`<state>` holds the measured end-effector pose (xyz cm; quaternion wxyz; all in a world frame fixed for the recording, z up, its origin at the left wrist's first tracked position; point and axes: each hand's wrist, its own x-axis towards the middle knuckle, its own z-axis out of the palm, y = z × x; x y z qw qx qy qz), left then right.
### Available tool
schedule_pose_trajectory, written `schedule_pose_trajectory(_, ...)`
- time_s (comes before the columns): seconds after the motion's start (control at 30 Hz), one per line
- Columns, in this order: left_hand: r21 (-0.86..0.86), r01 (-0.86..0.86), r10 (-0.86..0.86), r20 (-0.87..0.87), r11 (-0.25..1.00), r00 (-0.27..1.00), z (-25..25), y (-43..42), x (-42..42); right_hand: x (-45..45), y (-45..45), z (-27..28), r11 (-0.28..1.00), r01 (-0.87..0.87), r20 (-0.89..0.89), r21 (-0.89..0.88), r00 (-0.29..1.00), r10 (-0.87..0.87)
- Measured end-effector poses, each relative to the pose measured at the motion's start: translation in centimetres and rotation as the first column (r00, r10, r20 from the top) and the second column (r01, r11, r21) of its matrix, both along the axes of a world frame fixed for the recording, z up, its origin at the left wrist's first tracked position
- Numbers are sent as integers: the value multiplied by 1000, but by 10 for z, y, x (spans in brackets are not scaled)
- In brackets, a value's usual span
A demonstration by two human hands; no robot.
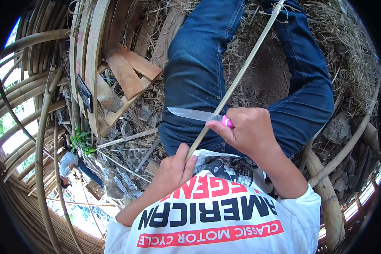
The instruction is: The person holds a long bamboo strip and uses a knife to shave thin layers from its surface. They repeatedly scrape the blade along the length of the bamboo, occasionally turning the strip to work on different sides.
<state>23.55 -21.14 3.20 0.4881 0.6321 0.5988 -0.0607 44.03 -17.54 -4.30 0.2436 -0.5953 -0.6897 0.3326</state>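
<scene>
Nearest me is my white T-shirt with black and red lettering [218, 210]. On the left stand curved tan bamboo poles [40, 144], with a person in a light top [69, 163] some way off beyond them. Next come long, pale wooden boards [94, 53]; a flat, dark, phone-like slab [84, 94] leans upright on them, perhaps to save it from the dirt. Brown wooden offcuts [126, 75] lie just to their right.

My left hand [170, 172] is pinched close around the near part of a long, thin, pale bamboo strip [243, 73], which slants away between my blue denim legs [191, 72] to the far right; I judge this grip steadies it against my body. Whether its far part touches my right leg I can't tell.

My right hand [252, 129] is wrapped round a pink-and-white knife handle [227, 121], its shiny, pointed blade [190, 113] crossing the strip and aimed left. My thumb sits beside the blade, probably to guide it. Dry straw [352, 40] covers the far right ground.
</scene>
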Motion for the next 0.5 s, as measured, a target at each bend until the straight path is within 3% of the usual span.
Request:
schedule_pose_trajectory(0.4, -24, -8, 9, 50, 1000, 999, -7, -5, -4, 1, -4, -5, 999, -37, 82, 22, 996, 35)
schedule_pose_trajectory(0.5, -17, -13, 14, 58, 1000, 998, -8, -1, -2, 13, 7, -17, 1000, 20, 127, 6, 992, -21)
